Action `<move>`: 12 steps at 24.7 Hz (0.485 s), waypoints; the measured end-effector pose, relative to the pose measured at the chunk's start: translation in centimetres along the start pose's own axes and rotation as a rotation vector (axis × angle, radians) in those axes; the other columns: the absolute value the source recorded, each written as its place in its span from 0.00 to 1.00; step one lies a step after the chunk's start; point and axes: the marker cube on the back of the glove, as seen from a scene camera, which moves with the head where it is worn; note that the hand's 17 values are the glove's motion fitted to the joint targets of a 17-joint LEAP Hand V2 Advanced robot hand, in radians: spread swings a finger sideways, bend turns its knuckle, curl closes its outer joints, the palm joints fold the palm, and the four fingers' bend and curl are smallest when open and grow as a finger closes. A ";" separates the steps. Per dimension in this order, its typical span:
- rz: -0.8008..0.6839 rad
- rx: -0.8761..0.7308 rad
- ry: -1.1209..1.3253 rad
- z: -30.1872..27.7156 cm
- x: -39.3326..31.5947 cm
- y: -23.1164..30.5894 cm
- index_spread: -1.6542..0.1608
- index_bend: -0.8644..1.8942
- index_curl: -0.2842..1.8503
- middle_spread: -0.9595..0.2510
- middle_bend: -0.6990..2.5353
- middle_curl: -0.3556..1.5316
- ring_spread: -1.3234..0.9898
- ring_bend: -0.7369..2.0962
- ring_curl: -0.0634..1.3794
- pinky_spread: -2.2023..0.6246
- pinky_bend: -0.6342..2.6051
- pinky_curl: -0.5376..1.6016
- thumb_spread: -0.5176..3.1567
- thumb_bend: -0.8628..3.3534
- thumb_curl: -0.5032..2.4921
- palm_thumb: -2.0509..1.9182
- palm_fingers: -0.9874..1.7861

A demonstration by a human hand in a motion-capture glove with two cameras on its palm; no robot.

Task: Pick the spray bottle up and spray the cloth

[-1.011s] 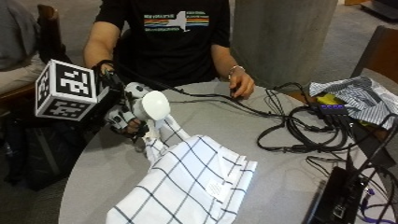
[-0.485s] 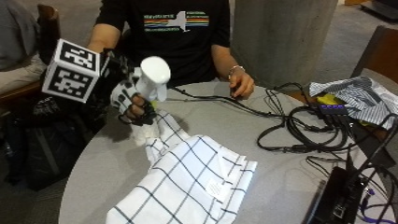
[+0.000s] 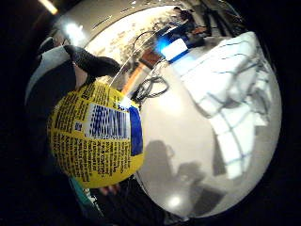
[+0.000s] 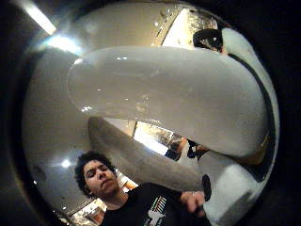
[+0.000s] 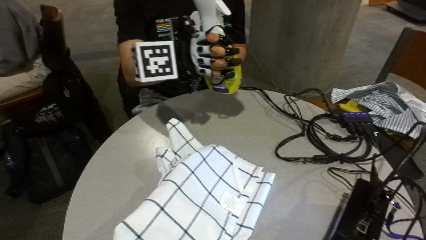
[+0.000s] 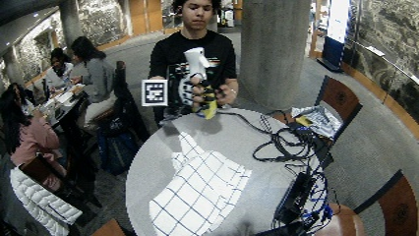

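Right hand, gloved in black, holds the spray bottle upright above the near edge of the round grey table, in front of the person's chest; its fingers are curled round the bottle's neck and body. The bottle has a white spray head at the top and a yellow labelled body below the hand, and it touches nothing on the table. The little finger side palm view shows the yellow label with black print and a barcode close to the palm, with the table and cloth beyond it. The thumb side palm view shows the white spray head filling much of the frame. The cloth, white with a dark grid pattern, lies crumpled on the table, well apart from the bottle and lower than it. Black cables lie tangled on the table beside the cloth. A striped cloth sits at the table's far edge past the cables. The bare left hand sits just beside the bottle; whether it touches the bottle cannot be determined.
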 end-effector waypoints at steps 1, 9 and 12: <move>0.000 -0.027 -0.014 1.5 0.4 0.5 0.83 0.38 0.34 0.76 0.31 0.44 0.57 0.38 0.30 0.82 0.29 0.41 0.34 0.20 0.37 0.75 0.75; 0.115 -0.138 0.000 10.4 4.0 3.3 0.82 0.38 0.34 0.76 0.30 0.43 0.57 0.36 0.30 0.82 0.28 0.41 0.36 0.20 0.36 0.74 0.75; 0.138 -0.153 0.002 12.1 5.2 3.8 0.82 0.38 0.34 0.76 0.29 0.43 0.57 0.36 0.29 0.82 0.28 0.41 0.36 0.20 0.35 0.74 0.75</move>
